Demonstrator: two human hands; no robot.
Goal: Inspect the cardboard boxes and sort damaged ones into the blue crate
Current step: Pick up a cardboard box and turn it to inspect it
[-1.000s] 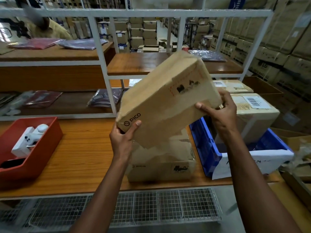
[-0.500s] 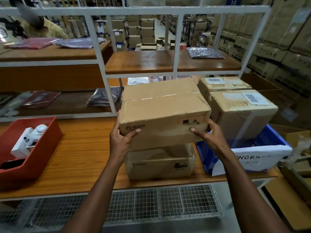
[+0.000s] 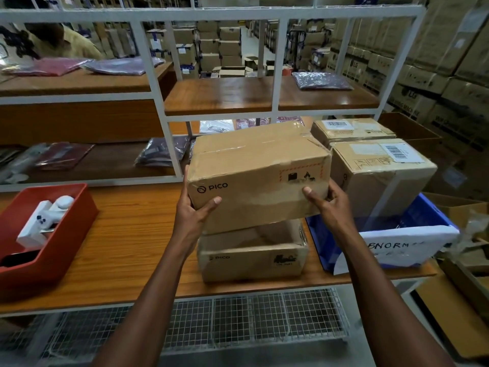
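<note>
I hold a brown PICO cardboard box (image 3: 258, 170) in the air over the wooden table, its top right corner crumpled and torn. My left hand (image 3: 194, 210) grips its lower left corner, thumb on the front face. My right hand (image 3: 328, 205) grips its lower right corner. Directly beneath it a second PICO box (image 3: 254, 252) rests on the table. To the right stands the blue crate (image 3: 423, 215) with a white paper sign on its front; two cardboard boxes (image 3: 381, 170) with barcode labels sit in it.
A red tray (image 3: 53, 234) with white devices sits at the table's left. A white metal shelf frame (image 3: 164, 115) rises behind the table, with bagged garments on its shelves. Stacked cartons line the right wall. A person stands at the far left behind the shelf.
The box was tilted up on end a second ago; I have turned it level and lowered it slightly, front face toward me. Both hands kept their hold.
</note>
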